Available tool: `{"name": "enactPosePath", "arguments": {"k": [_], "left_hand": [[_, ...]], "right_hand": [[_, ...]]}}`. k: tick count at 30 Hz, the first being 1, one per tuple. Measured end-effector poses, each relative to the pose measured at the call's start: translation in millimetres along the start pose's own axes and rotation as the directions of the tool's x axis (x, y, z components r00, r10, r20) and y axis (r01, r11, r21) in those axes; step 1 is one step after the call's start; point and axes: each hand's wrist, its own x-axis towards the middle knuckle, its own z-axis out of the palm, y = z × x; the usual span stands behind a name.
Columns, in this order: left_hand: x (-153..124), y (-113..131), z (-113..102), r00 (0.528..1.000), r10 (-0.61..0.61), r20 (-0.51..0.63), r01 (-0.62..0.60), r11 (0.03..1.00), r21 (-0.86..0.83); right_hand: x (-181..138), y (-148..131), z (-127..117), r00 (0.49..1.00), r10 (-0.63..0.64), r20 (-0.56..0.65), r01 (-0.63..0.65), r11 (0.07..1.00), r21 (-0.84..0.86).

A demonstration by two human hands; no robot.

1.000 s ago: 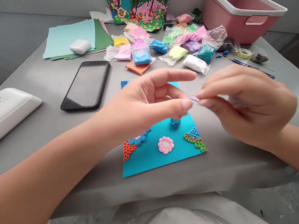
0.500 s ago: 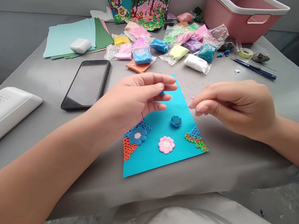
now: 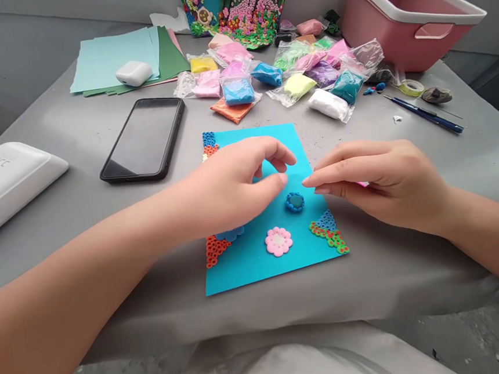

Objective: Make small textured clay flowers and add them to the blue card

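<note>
Over the turquoise sheet [image 3: 248,274], my left hand [image 3: 253,181] is open, thumb and curled fingers apart, with nothing visible between them. Just right of it, my right hand [image 3: 376,184] has its fingertips drawn together above the sheet's right edge; anything between them is too small or hidden to make out. A small blue clay flower with a teal centre [image 3: 295,202] lies below the fingertips. Nearer me is a pink clay flower [image 3: 279,241]. My left hand partly covers a larger blue clay flower [image 3: 231,234]. Tiny clay rings [image 3: 217,251] fill the sheet's corners.
Bagged coloured clay [image 3: 239,92] lies beyond the sheet, beside a pink bin [image 3: 398,37]. A phone [image 3: 143,141], a white power bank [image 3: 16,184] and an earbud case [image 3: 133,74] on paper sheets are at left. A blue pen-like tool [image 3: 426,114] lies at right.
My left hand has lowered and its fingers have parted; the blue clay bit it held no longer shows. My right hand has moved slightly left, its fingers straighter.
</note>
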Motion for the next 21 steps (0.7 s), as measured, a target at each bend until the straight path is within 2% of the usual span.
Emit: {"name": "enactPosePath", "arguments": {"k": [2, 4, 7, 13, 17, 21], "left_hand": [[-2, -2, 2, 0.991, 0.134, 0.008, -0.134, 0.987, 0.091], [-3, -3, 3, 0.985, 0.163, 0.052, -0.168, 0.98, 0.11], [-2, -4, 3, 0.985, 0.153, 0.084, -0.16, 0.984, 0.084], [1, -2, -3, 0.981, 0.119, 0.156, -0.128, 0.99, 0.051], [3, 1, -7, 0.973, 0.064, 0.221, -0.083, 0.993, 0.079], [5, 2, -8, 0.968, 0.066, 0.242, -0.09, 0.992, 0.089]], "right_hand": [[-1, -1, 0, 1.0, 0.006, 0.005, -0.005, 1.0, -0.016], [-1, -3, -1, 0.999, 0.045, 0.007, -0.045, 0.999, -0.03], [-1, -5, 1, 0.995, 0.098, 0.018, -0.098, 0.995, -0.009], [0, -3, 11, 1.0, 0.003, 0.02, -0.006, 0.987, 0.163], [0, -3, 16, 1.0, -0.011, 0.007, 0.01, 0.982, 0.187], [0, -3, 18, 1.0, 0.002, 0.008, -0.004, 0.981, 0.194]]}}
